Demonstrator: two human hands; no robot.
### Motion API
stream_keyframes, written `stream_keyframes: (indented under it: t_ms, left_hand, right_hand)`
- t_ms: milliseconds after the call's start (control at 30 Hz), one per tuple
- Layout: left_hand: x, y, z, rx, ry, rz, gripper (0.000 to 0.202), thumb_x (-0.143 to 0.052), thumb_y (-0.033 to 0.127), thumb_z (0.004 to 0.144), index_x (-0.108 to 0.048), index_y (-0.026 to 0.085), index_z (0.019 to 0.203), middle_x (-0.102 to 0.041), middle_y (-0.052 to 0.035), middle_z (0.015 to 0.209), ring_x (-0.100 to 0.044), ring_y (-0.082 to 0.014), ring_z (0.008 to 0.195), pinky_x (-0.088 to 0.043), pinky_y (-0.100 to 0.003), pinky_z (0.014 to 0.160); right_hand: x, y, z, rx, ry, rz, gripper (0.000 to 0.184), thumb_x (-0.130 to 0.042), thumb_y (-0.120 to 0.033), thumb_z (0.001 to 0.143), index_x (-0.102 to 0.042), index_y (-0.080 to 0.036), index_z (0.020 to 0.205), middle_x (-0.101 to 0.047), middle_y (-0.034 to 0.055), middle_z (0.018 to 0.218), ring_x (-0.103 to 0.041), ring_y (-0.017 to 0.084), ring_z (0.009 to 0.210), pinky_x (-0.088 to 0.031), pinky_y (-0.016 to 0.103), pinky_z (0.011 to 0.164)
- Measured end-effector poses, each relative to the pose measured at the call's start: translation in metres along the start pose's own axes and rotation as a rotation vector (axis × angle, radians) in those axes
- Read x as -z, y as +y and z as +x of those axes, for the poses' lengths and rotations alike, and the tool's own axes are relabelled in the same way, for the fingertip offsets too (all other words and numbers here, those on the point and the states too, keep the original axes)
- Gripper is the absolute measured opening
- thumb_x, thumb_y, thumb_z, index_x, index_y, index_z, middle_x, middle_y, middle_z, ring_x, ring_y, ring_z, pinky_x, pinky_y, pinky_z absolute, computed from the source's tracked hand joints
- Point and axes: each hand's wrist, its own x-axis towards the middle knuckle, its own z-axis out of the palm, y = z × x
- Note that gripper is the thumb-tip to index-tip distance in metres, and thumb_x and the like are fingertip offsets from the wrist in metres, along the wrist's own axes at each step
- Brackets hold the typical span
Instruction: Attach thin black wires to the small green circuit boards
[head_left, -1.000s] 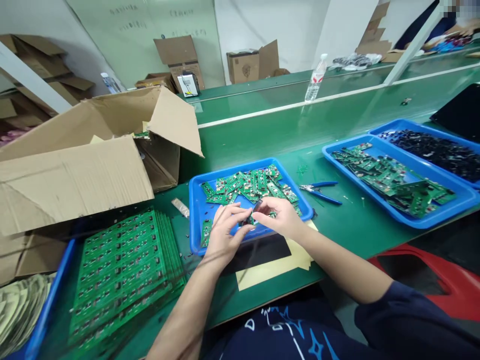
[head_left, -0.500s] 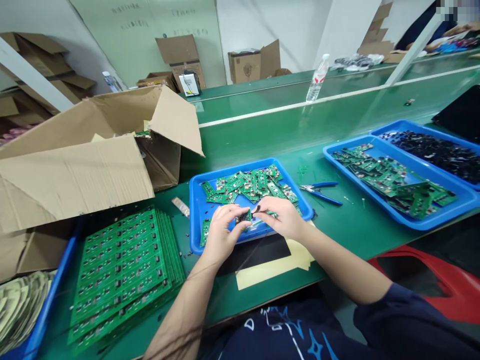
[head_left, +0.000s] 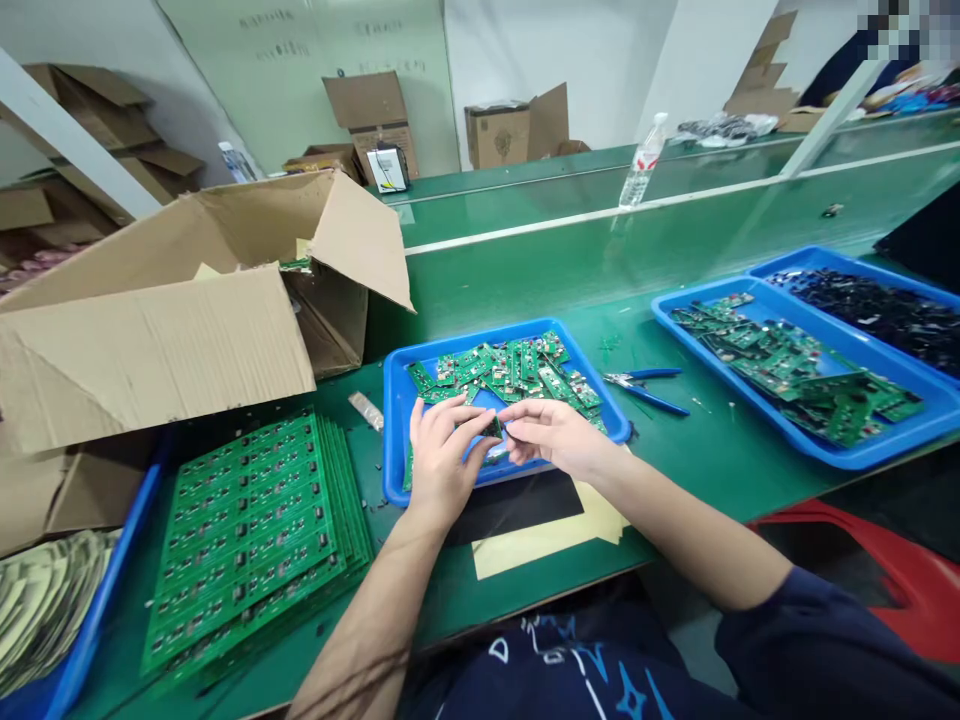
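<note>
My left hand is closed on a small green circuit board, gripped between thumb and fingers and mostly hidden by them. Right beside it, my right hand pinches at the board's near end; a small dark piece shows at its fingertips, too small to name. Both hands are over the front part of a blue tray, where several loose circuit boards lie in a heap. A black sheet and pale yellow paper strips lie just below the hands.
Blue-handled cutters lie right of the tray. Farther right are a blue tray of boards and one of black parts. At left, stacked board panels sit under an open carton. A bottle stands behind.
My right fingers have curled closer around the board's end, and the dark piece is now more covered. My left fingers have shifted on the board. The view has moved slightly.
</note>
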Motion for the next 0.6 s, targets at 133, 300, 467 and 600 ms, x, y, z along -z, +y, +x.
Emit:
stream_keyframes:
  t_ms: [133, 300, 467, 600]
  left_hand:
    - [0.0007, 0.0019, 0.0, -0.021, 0.039, 0.035, 0.017, -0.063, 0.027, 0.079, -0.065, 0.023, 0.095, -0.07, -0.0037, 0.086, -0.06, -0.0232, 0.1, -0.027, -0.049, 0.103]
    - [0.0004, 0.0031, -0.001, 0.003, 0.073, 0.029, 0.016, -0.064, 0.031, 0.079, -0.065, 0.022, 0.092, -0.068, -0.0021, 0.077, -0.063, -0.022, 0.094, -0.029, -0.047, 0.101]
    - [-0.001, 0.0022, -0.0013, 0.01, 0.077, 0.006, 0.013, -0.065, 0.032, 0.078, -0.065, 0.022, 0.088, -0.067, -0.0006, 0.073, -0.063, -0.0214, 0.091, -0.03, -0.046, 0.1]
    - [-0.0015, 0.003, -0.0009, 0.018, 0.083, 0.037, 0.012, -0.065, 0.031, 0.078, -0.065, 0.023, 0.086, -0.067, -0.0002, 0.071, -0.064, -0.0212, 0.089, -0.029, -0.046, 0.1]
  right_hand:
    - [-0.0015, 0.003, 0.0005, -0.058, 0.021, 0.108, 0.03, -0.082, -0.029, 0.057, -0.065, -0.014, 0.078, -0.064, -0.0024, 0.055, -0.058, 0.007, 0.047, -0.048, 0.02, 0.051]
    - [-0.0024, 0.0021, 0.0011, -0.143, 0.029, 0.159, 0.027, -0.083, -0.028, 0.055, -0.065, -0.012, 0.068, -0.062, -0.0015, 0.054, -0.056, 0.006, 0.046, -0.047, 0.019, 0.05]
    - [-0.0027, 0.0011, 0.0001, -0.211, 0.054, 0.175, 0.031, -0.086, -0.028, 0.049, -0.065, -0.011, 0.064, -0.062, -0.0012, 0.053, -0.055, 0.005, 0.046, -0.046, 0.017, 0.049]
    - [-0.0055, 0.0013, -0.0003, -0.211, 0.067, 0.177, 0.032, -0.085, -0.03, 0.049, -0.062, -0.011, 0.059, -0.062, -0.0011, 0.052, -0.054, 0.004, 0.045, -0.046, 0.016, 0.048]
